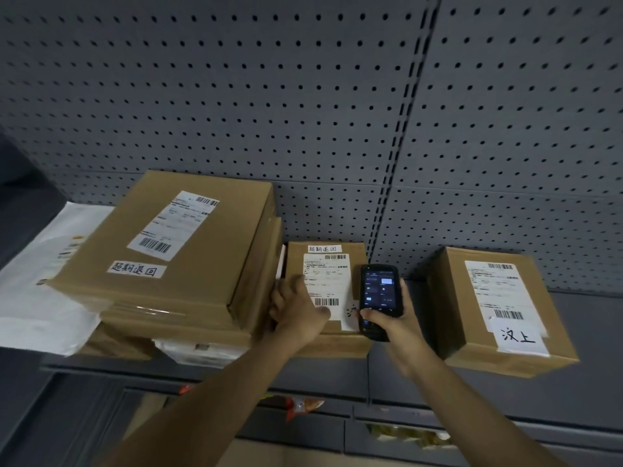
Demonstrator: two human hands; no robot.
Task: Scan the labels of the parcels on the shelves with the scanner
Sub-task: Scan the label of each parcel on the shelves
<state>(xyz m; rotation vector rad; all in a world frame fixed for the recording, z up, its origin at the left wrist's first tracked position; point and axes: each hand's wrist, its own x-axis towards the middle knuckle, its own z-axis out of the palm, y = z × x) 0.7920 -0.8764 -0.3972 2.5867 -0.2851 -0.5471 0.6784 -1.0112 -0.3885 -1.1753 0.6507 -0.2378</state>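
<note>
A: A grey pegboard wall (pixel 303 96) backs the shelf (pixel 404 375), and the small middle parcel (pixel 337 343) serves as the landmark. A big flat box (pixel 175 251) sits stacked just to its left, touching it, and a third box (pixel 499 305) stands well apart to its right.

B: Where is the scanner (pixel 378 299)?

A: Over the middle parcel's right edge, clasped in the right hand (pixel 394 326), fingers curled round its lower body and thumb near the keys. Its long axis runs near upright in the view, head toward the pegboard, lit screen facing the person.

B: And the left hand (pixel 296 310)?

A: Resting on the parcel's left side, fingers loosely bent against the box, thumb lying across the bottom of the label (pixel 326 286). It steadies the box; it holds nothing else.

B: How should the scan be done well?

A: Likely by tilting the scanner's head down at 1 barcode only. The label carries 2, so the thumb should stay off the lower barcode (pixel 326 302). The box should be kept steady and the screen watched for confirmation.
</note>
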